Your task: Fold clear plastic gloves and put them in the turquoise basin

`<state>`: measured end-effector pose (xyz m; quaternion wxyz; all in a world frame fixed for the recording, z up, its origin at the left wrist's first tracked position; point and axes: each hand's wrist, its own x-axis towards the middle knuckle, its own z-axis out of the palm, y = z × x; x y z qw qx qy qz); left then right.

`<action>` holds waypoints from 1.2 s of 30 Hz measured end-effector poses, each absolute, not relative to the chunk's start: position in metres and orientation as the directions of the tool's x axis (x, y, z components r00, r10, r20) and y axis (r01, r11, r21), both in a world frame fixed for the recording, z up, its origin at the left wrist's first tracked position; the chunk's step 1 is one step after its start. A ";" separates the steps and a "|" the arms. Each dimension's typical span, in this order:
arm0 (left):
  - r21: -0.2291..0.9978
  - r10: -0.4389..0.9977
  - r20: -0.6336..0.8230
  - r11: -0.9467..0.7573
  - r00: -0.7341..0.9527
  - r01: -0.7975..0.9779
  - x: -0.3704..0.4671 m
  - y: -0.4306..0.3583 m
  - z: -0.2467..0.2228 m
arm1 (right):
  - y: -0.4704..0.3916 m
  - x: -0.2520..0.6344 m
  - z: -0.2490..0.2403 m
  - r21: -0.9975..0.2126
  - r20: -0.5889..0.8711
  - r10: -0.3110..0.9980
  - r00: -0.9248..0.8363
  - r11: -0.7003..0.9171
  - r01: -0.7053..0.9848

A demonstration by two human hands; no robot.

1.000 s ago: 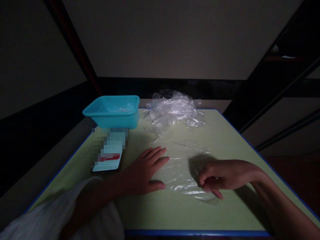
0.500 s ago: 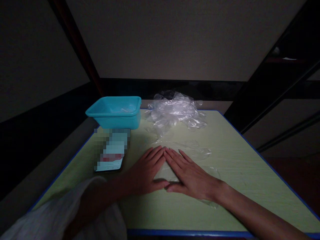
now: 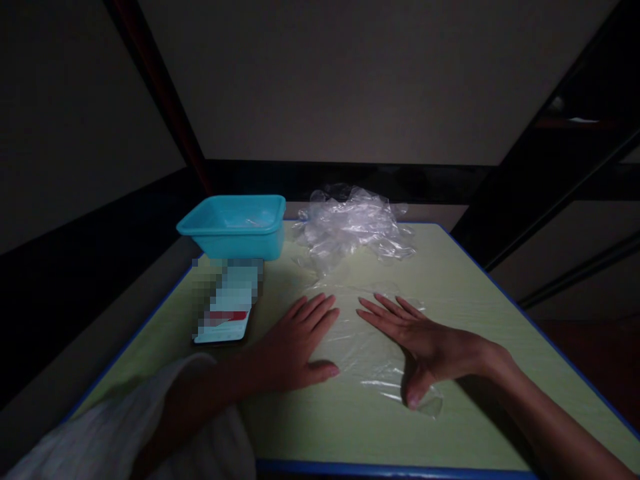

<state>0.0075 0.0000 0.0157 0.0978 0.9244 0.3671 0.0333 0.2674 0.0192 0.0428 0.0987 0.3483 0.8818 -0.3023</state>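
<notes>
A thin clear plastic sheet or glove [image 3: 367, 357] lies spread on the pale green table [image 3: 320, 427]; its exact shape is hard to make out. My left hand [image 3: 303, 343] rests palm down at its left side, fingers extended and thumb apart. On its right part is my right hand [image 3: 417, 340], fingers spread, with the thumb near the sheet's lower right corner. Neither hand grips anything. Farther back sits a crumpled heap of clear plastic [image 3: 355, 223], seemingly disposable gloves.
A turquoise basket [image 3: 233, 233] stands at the table's back left, with a bit of clear plastic inside. A phone [image 3: 230, 303] with a lit, partly pixelated screen lies in front of it. A wall rises behind the table.
My right hand has moved right, away from my left hand, and its thumb has swung down and outward. The fingertips no longer meet. My left hand has stayed nearly in place.
</notes>
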 end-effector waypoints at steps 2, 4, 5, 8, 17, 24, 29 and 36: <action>0.222 0.679 0.012 -0.717 0.734 0.660 0.007 0.000 0.016 | 0.021 0.272 0.046 -0.508 -0.319 0.554 -0.769 0.585 0.632; 0.237 0.666 0.026 -0.729 0.745 0.643 0.007 -0.001 0.017 | 0.022 0.273 0.047 -0.555 -0.175 0.583 -0.793 0.607 0.569; 0.244 0.657 0.028 -0.735 0.753 0.633 0.007 -0.003 0.017 | 0.023 0.272 0.047 -0.566 -0.086 0.609 -0.789 0.621 0.542; 0.266 0.612 0.022 -0.766 0.790 0.585 0.010 -0.010 0.019 | 0.024 0.263 0.046 -0.542 0.128 0.656 -0.744 0.675 0.501; 0.292 0.667 0.215 -0.741 0.713 0.604 0.013 -0.013 0.021 | 0.029 0.241 0.025 -0.393 0.217 0.722 -0.657 0.681 0.618; 0.397 0.910 0.217 -0.414 0.354 0.819 0.004 0.015 0.012 | 0.036 0.243 0.015 -0.374 0.226 0.815 -0.534 0.579 0.725; 0.491 0.951 0.143 -0.310 0.275 0.814 0.006 0.017 0.015 | 0.045 0.236 0.012 -0.493 0.312 0.875 -0.370 0.482 0.725; 0.556 0.977 0.091 -0.209 0.191 0.804 0.012 0.020 0.014 | 0.055 0.238 0.004 -0.625 0.274 0.916 -0.293 0.401 0.670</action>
